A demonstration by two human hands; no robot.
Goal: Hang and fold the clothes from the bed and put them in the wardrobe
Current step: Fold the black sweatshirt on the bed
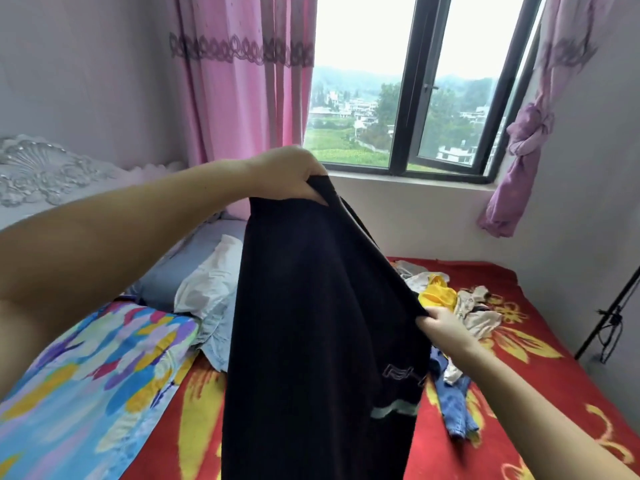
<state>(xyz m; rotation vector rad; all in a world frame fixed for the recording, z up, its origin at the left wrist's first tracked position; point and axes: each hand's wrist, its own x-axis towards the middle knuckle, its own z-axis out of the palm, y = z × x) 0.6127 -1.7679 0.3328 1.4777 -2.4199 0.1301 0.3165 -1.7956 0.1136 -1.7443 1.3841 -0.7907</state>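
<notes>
Two hands are up in front of me, both holding one black garment (pixel 311 341) above the bed (pixel 519 393). My right hand (pixel 441 322), low and nearer the bed's right edge, pinches a side edge of the cloth between thumb and fingers. My left hand (pixel 294 174), raised higher and further out, has its fingers curled over the top of the garment, gripping it so that the cloth hangs down in a long dark sheet over the middle of the bed (a pale stripe and an outlined logo show near its lower right part).

Near the left edge of the bed lies a folded quilt (pixel 86 386) with blue, yellow and purple patches. Just beyond it sit a white crumpled garment (pixel 207 282) and a pale blue one (pixel 214 337), touching each other. To the right of the hanging cloth, denim jeans (pixel 453 403) lie on the red flowered blanket, and further toward the far edge there is a small heap with a yellow piece (pixel 436 292) and a beige piece (pixel 478 313).

A grey pillow (pixel 194 258) lies at the far left corner, by the carved headboard (pixel 45 168). Behind the bed, pink curtains (pixel 242 98) frame a window (pixel 415 98), and a dark stand (pixel 609 317) leans by the right wall.
</notes>
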